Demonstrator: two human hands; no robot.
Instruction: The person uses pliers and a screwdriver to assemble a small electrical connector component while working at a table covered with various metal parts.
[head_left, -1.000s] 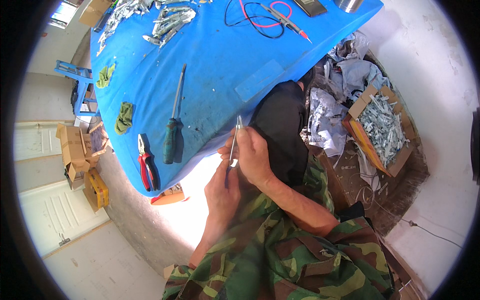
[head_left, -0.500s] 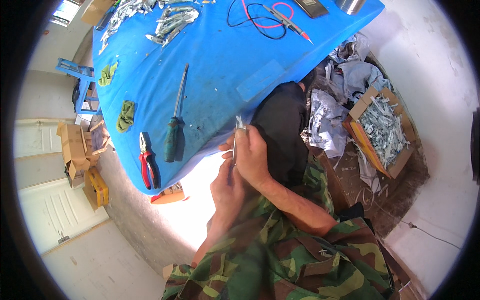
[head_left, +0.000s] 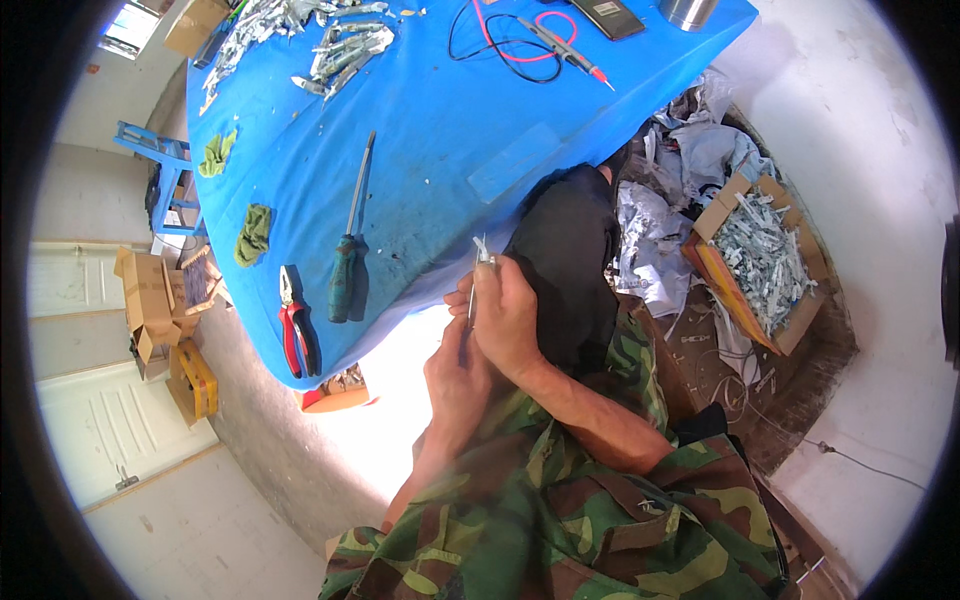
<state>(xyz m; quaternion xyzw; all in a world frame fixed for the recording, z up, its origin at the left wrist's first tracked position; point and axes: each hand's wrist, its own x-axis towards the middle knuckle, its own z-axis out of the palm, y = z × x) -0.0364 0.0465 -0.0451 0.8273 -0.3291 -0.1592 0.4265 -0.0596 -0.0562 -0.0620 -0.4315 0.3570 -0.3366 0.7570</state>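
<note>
R hand (head_left: pixel 502 318) grip pinches sm. silvery piece (head_left: pixel 481 247) btwn thumb & fingers, L hand (head_left: pixel 457 378) grip pinches thin metal rod (head_left: pixel 473 304) below it, both items held just off desk's (head_left: pixel 430 130) near edge, w/ red-handled pliers (head_left: pixel 290 340) at near L corner & screwdriver (head_left: pixel 343 282) adj.

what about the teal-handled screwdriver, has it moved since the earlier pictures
No, the screwdriver lies in the same place beside the red-and-black pliers on the blue tablecloth; only the view has shifted slightly.
</note>
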